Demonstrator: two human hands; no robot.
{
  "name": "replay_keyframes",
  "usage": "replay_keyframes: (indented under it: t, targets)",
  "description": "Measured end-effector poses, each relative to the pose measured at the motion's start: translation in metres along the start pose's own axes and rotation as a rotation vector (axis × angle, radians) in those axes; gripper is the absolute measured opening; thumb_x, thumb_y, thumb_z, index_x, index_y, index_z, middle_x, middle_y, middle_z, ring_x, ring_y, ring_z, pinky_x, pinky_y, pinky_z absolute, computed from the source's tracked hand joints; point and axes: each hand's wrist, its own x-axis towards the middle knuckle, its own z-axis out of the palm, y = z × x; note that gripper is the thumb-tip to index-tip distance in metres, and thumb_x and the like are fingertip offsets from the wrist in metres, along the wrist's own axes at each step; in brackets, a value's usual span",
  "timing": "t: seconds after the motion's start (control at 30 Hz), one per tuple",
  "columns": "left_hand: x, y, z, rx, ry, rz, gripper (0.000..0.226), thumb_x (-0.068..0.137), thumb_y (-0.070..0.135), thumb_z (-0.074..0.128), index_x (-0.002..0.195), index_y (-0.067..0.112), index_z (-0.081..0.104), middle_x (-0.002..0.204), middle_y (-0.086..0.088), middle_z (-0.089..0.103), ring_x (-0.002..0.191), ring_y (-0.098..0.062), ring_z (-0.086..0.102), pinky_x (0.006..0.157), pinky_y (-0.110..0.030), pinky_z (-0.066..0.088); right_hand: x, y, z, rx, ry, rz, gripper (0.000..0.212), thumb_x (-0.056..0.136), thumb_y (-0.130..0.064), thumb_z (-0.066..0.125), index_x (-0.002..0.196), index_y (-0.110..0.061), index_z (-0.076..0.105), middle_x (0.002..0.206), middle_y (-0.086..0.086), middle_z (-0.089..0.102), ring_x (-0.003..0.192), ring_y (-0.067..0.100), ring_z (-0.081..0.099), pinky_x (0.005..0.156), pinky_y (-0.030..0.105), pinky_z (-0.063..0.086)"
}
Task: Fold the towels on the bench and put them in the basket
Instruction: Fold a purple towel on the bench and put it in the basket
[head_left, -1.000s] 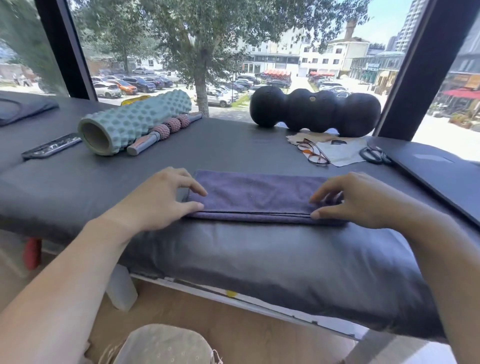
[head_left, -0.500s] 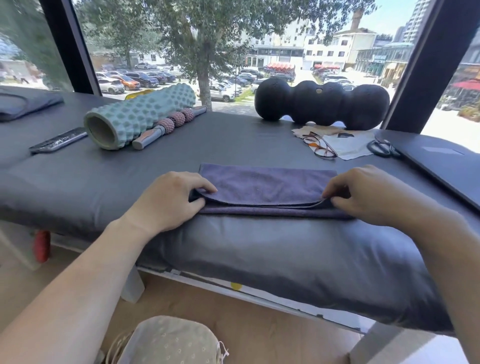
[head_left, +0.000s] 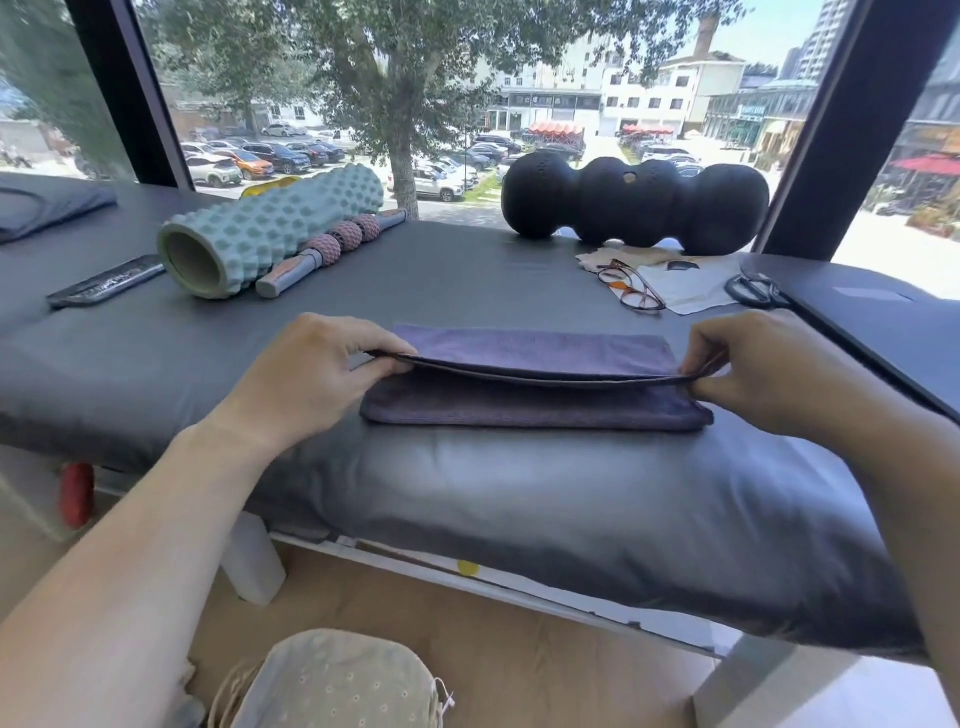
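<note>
Both hands, left (head_left: 311, 379) and right (head_left: 769, 371), pinch the purple towel's (head_left: 530, 402) lifted top layer on the bench (head_left: 467, 275).

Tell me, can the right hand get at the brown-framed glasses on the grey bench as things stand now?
Probably yes, but not at once. The brown-framed glasses lie just beyond the right hand on the grey bench, with nothing between them. That hand, however, pinches an edge of the folded purple towel and must let go first.
</note>
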Motion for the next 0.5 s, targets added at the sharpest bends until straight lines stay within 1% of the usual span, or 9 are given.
replay_keyframes:
  t: [0.07,0.17,0.23,0.3,0.33,0.4,0.47,0.5]
  targets:
    - [0.0,0.004,-0.004,0.009,-0.043,-0.002,0.017,0.083,0.015,0.081,0.096,0.027,0.081,0.096,0.019,0.074,0.099,0.001,0.069,0.092,-0.028,0.051,-0.001,0.001,0.002,0.002,-0.057,0.011,0.021,0.072,-0.012,0.079,0.068,-0.027,0.066,0.072,-0.012,0.072,0.079,0.01,0.066,0.074,0.032,0.053]
    - [-0.004,0.005,-0.006,0.043,-0.188,-0.146,0.013,0.081,0.022,0.083,0.086,0.033,0.081,0.09,0.023,0.075,0.094,0.004,0.068,0.092,-0.027,0.052,-0.003,0.002,0.005,-0.039,-0.225,0.04,0.016,0.077,-0.024,0.08,0.072,-0.032,0.067,0.08,-0.012,0.071,0.084,0.008,0.064,0.073,0.03,0.049]
    - [-0.006,0.007,-0.005,0.088,-0.247,-0.2,0.01,0.079,0.025,0.084,0.08,0.034,0.078,0.091,0.023,0.075,0.093,0.003,0.067,0.093,-0.028,0.051,-0.003,0.002,0.002,-0.044,-0.237,0.044,0.015,0.078,-0.028,0.08,0.073,-0.035,0.068,0.083,-0.012,0.07,0.087,0.01,0.063,0.075,0.031,0.048]
    - [-0.007,0.009,-0.006,0.083,-0.25,-0.223,0.014,0.078,0.025,0.085,0.074,0.032,0.074,0.091,0.026,0.074,0.092,0.006,0.066,0.09,-0.023,0.049,-0.004,0.0,-0.003,-0.027,-0.205,0.035,0.015,0.079,-0.028,0.08,0.074,-0.035,0.067,0.083,-0.013,0.071,0.088,0.01,0.063,0.078,0.033,0.05]
    - [-0.007,0.01,-0.007,0.075,-0.254,-0.23,0.016,0.078,0.024,0.085,0.072,0.03,0.072,0.091,0.028,0.073,0.092,0.007,0.066,0.089,-0.022,0.049,-0.005,0.0,-0.004,-0.019,-0.217,0.034,0.016,0.079,-0.026,0.08,0.074,-0.036,0.067,0.083,-0.013,0.071,0.088,0.008,0.064,0.078,0.033,0.05]
    - [-0.008,0.01,-0.007,0.054,-0.279,-0.24,0.018,0.076,0.026,0.086,0.071,0.027,0.069,0.093,0.028,0.073,0.093,0.007,0.066,0.093,-0.028,0.051,-0.007,0.0,-0.004,-0.023,-0.296,0.03,0.017,0.078,-0.027,0.08,0.074,-0.038,0.069,0.086,-0.013,0.072,0.09,0.005,0.064,0.078,0.031,0.048]
    - [-0.008,0.009,-0.008,0.056,-0.326,-0.245,0.021,0.074,0.038,0.086,0.07,0.027,0.069,0.098,0.027,0.072,0.096,0.006,0.065,0.095,-0.031,0.051,-0.008,0.003,-0.005,-0.027,-0.381,0.047,0.007,0.08,-0.04,0.079,0.076,-0.04,0.073,0.089,-0.014,0.073,0.092,0.004,0.065,0.084,0.032,0.05]
    - [-0.008,0.009,-0.009,0.06,-0.351,-0.254,0.025,0.073,0.048,0.084,0.069,0.027,0.071,0.099,0.027,0.071,0.097,0.007,0.064,0.093,-0.029,0.049,-0.008,0.004,-0.007,-0.008,-0.395,0.061,0.01,0.082,-0.049,0.074,0.078,-0.041,0.076,0.089,-0.014,0.074,0.092,0.006,0.066,0.087,0.033,0.051]
